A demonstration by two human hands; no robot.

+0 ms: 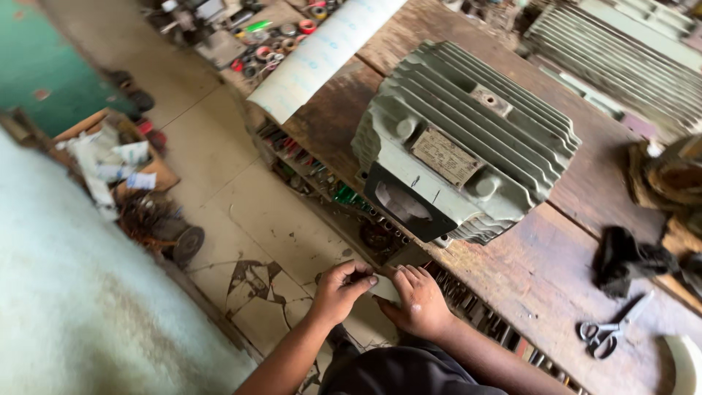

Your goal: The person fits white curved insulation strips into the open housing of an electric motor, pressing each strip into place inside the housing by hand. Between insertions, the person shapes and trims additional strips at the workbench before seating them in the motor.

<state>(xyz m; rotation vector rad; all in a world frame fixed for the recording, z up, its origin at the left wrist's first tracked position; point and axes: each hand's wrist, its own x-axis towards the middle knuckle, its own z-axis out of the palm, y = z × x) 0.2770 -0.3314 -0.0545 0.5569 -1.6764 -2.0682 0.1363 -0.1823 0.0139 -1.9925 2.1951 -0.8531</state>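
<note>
My left hand [341, 290] and my right hand [418, 301] meet at the front edge of a worn wooden workbench [541, 271]. Together they pinch a small pale strip of sheet material [385, 288] between their fingers. Just beyond them stands a large grey-green finned electric motor housing [464, 139] with a metal nameplate and an open dark terminal box facing me. The strip's far end is hidden under my fingers.
A long roll of white sheet [322, 55] lies across the bench's left end. Scissors [607, 330] and a dark rag [621, 257] lie at right. A shelf of small parts [322, 183] runs under the bench edge. A box of scrap [117, 157] sits on the cracked floor.
</note>
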